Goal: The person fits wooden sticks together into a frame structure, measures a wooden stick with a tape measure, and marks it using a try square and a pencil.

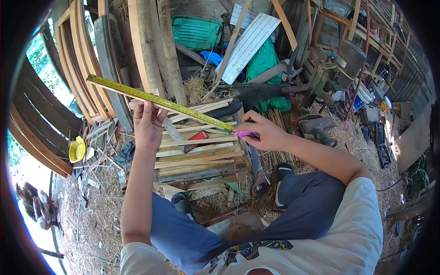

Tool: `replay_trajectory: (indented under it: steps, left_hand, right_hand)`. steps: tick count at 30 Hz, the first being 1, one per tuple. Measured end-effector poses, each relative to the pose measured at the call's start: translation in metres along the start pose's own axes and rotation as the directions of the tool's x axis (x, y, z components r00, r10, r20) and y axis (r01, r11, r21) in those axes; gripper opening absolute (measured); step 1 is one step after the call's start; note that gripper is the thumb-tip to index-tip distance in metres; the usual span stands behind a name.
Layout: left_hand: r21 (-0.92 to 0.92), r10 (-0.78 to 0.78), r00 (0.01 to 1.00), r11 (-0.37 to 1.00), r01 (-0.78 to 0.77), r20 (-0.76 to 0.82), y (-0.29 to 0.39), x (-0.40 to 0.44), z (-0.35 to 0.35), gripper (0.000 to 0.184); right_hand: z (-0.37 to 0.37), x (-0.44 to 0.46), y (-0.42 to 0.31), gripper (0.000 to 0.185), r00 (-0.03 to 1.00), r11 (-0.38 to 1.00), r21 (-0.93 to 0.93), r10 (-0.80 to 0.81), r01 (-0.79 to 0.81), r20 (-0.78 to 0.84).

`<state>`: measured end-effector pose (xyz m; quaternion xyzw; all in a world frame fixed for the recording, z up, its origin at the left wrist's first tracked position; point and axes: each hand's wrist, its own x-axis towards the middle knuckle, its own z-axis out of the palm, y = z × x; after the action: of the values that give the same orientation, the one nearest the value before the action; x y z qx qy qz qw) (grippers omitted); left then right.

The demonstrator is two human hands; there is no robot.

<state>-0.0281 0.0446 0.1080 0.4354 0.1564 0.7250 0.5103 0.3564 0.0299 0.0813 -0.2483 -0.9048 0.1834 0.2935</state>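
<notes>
A yellow tape measure blade (pixel 183 109) stretches diagonally across the middle of the head view, its free end jutting up and left. My left hand (pixel 150 123) pinches the blade, with a pale wooden end showing just behind the fingers. My right hand (pixel 266 132) is closed around the pink tape measure case (pixel 247 134) at the blade's other end. Below both hands, several thin wooden strips (pixel 195 153) lie across a low wooden bench (pixel 190 174). A red-and-grey tool (pixel 197 140) rests among them, its kind unclear. Beside the bench leans a saw-like tool (pixel 259 178).
Curved wooden frames (pixel 82 59) and upright planks (pixel 172 55) stand at the left and back. A green crate (pixel 197 33), a white board (pixel 250 46) and a green sack (pixel 263 68) lie behind. A yellow bowl (pixel 77 149) sits left on the shaving-covered floor.
</notes>
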Motion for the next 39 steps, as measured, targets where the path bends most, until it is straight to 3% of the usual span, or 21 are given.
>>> replay_trajectory:
  steps: [13, 22, 28, 31, 34, 39]
  left_hand:
    - [-0.049, -0.062, 0.998, 0.997, 0.063, 0.031, -0.013, -0.008, 0.007, 0.015]
    - [-0.085, -0.079, 0.997, 0.993, 0.08, 0.017, -0.017, -0.011, 0.01, 0.016]
    - [-0.12, -0.103, 0.994, 0.987, 0.106, 0.034, -0.02, -0.012, 0.009, 0.019]
    - [-0.125, -0.113, 0.994, 0.986, 0.113, 0.011, -0.023, -0.013, 0.011, 0.02]
    - [-0.14, -0.13, 0.991, 0.981, 0.131, 0.019, -0.026, -0.013, 0.01, 0.022]
    - [-0.144, -0.146, 0.989, 0.979, 0.147, 0.019, -0.03, -0.014, 0.012, 0.022]
  right_hand:
    - [0.0, 0.002, -0.014, 0.057, 0.992, 0.996, 0.055, 0.081, -0.076, -0.092]
    - [-0.002, 0.0, -0.011, 0.057, 0.982, 0.991, 0.057, 0.128, -0.121, -0.142]
    - [-0.001, 0.001, -0.003, 0.047, 0.983, 0.998, 0.045, 0.054, -0.047, -0.177]
    - [-0.001, 0.0, -0.007, 0.041, 0.975, 0.993, 0.043, 0.12, -0.114, -0.185]
    - [-0.007, 0.001, -0.019, 0.039, 0.927, 0.906, 0.233, 0.374, -0.354, -0.044]
    - [-0.003, -0.002, -0.011, 0.042, 0.937, 0.919, 0.247, 0.338, -0.309, -0.087]
